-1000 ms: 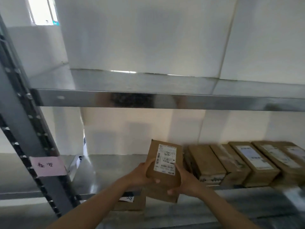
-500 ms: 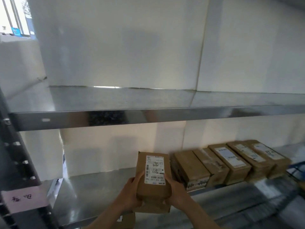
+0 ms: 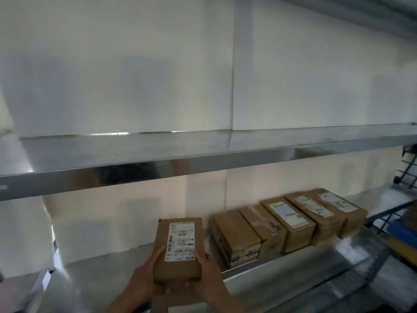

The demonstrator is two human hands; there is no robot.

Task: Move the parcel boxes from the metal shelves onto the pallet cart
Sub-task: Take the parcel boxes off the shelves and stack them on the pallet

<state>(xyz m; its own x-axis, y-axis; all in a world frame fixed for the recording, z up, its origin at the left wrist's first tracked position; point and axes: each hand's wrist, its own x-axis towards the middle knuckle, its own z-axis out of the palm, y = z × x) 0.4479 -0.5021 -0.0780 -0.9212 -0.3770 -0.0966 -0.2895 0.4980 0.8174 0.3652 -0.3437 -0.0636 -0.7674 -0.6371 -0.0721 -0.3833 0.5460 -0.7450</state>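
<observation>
Two hands on one parcel box [image 3: 178, 247].

Materials: the box is matte brown cardboard, a flat rectangular block, longer than wide, with its corners slightly softened. A white printed label [image 3: 180, 240] runs lengthwise down the facing side, with barcodes and black text, some of it handwritten; it is too blurred to read.

Grip: my left hand [image 3: 144, 283] wraps the lower left edge, thumb laid on the facing side beside the label. My right hand [image 3: 209, 279] wraps the lower right edge, thumb against that side. Fingertips [image 3: 169, 290] curl under the bottom edge. The grip is closed on the box from both sides. Under the box, between my wrists, a further brown edge shows; I cannot tell what it is.

Position: the box stands on end, label toward me, and is carried by my hands.

- Right of the held box: a row of five boxes [image 3: 288, 218] of the same brown cardboard lies flat, side by side and touching, running away to the upper right. The nearest has a plain top, the second has wrinkled clear tape, and the far three have white labels.
- Left of the held box: the lower shelf [image 3: 101, 274], smooth bright sheet metal with a dull reflection.
- Above the held box: the upper shelf [image 3: 203, 161], with a folded front lip that is almost mirror-like.
- Behind the held box: flat white panels [image 3: 135, 75] with one vertical seam.
</observation>
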